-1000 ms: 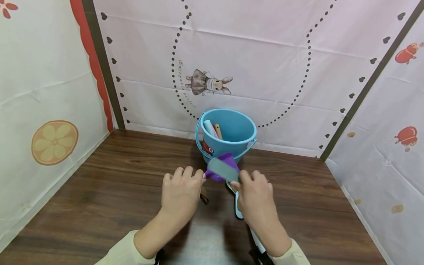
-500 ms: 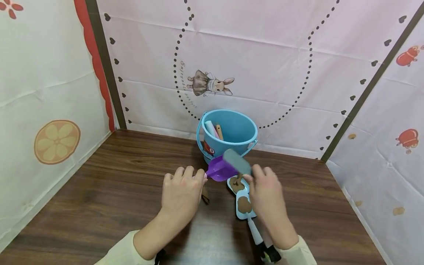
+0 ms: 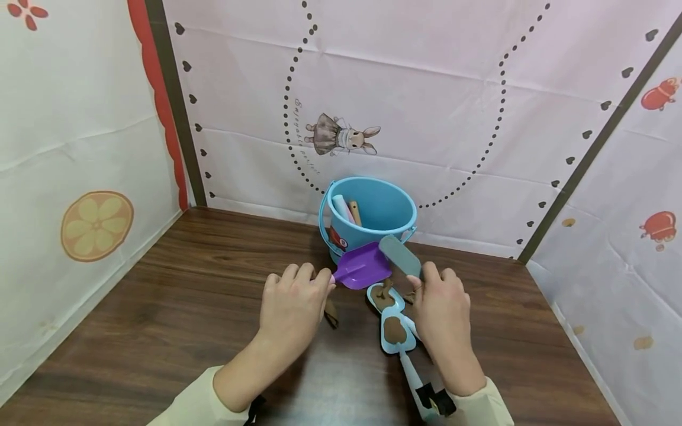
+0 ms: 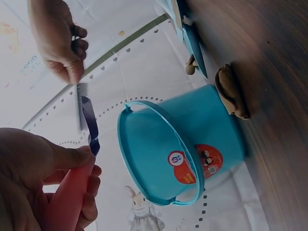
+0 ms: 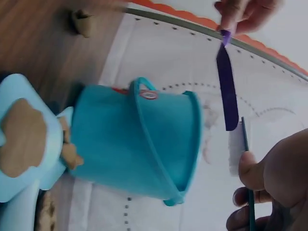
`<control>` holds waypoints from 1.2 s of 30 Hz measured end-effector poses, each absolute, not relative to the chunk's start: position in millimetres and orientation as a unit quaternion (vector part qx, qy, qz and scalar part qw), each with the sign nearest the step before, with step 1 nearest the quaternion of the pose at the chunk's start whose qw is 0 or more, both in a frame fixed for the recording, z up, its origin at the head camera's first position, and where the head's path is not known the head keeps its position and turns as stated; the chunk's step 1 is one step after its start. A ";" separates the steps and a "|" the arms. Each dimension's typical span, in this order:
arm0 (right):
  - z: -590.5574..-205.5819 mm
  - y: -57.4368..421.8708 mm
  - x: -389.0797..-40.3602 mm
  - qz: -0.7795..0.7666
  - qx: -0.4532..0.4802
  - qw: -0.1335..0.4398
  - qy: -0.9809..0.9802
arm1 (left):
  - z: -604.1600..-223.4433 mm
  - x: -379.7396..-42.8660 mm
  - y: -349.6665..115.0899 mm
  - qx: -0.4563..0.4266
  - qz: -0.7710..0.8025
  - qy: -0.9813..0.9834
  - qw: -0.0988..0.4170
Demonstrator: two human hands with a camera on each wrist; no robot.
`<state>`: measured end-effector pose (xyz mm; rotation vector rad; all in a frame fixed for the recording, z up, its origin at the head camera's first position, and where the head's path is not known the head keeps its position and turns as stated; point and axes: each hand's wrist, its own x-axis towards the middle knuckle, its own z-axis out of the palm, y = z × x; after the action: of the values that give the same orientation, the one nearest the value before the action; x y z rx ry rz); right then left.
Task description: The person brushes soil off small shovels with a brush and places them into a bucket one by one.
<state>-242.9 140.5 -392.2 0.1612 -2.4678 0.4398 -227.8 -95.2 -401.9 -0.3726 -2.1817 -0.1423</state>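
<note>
My left hand (image 3: 292, 303) grips the pink handle (image 4: 70, 199) of a purple toy shovel (image 3: 366, 266), its blade held in front of the bucket. In my right hand (image 3: 442, 307) is a flat grey-green brush (image 3: 401, 256), pinched at its near end; pale bristles (image 5: 236, 150) show in the right wrist view. The brush's far end is close to the shovel blade; whether they touch I cannot tell. Below lie two light blue shovels, one (image 3: 391, 344) overlapping the other (image 3: 396, 297), both with brown clay-like stuff on them.
A blue bucket (image 3: 373, 204) stands against the back wall sheet, with a pale-blue-and-pink stick (image 3: 342, 208) and a wooden handle (image 3: 355, 213) inside. One brown lump (image 3: 331, 313) lies beside the left hand. Printed sheets enclose the wooden table (image 3: 213, 284) on three sides.
My right hand has moved the brush rightward from over the purple blade to beside its right edge. The purple shovel has turned slightly, showing more of its blade. The blue shovels are now less covered.
</note>
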 end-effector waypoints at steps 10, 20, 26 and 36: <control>-396.8 113.7 -227.3 0.136 0.133 0.286 -0.939 | -402.3 -226.6 -94.2 -0.170 -0.057 -0.876 0.448; -388.4 152.4 -243.1 0.148 0.026 0.304 -0.941 | -399.3 -227.2 -96.9 -0.176 -0.058 -0.878 0.441; -385.7 154.3 -243.1 0.152 0.030 0.287 -0.945 | -399.6 -227.4 -97.5 -0.177 -0.064 -0.880 0.436; -385.1 152.5 -241.7 0.150 0.041 0.301 -0.941 | -401.6 -229.1 -100.3 -0.166 -0.068 -0.890 0.418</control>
<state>-241.7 152.5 -385.1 0.1098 -2.4956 0.3978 -229.1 -100.3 -401.6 -0.4169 -2.2337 -0.1717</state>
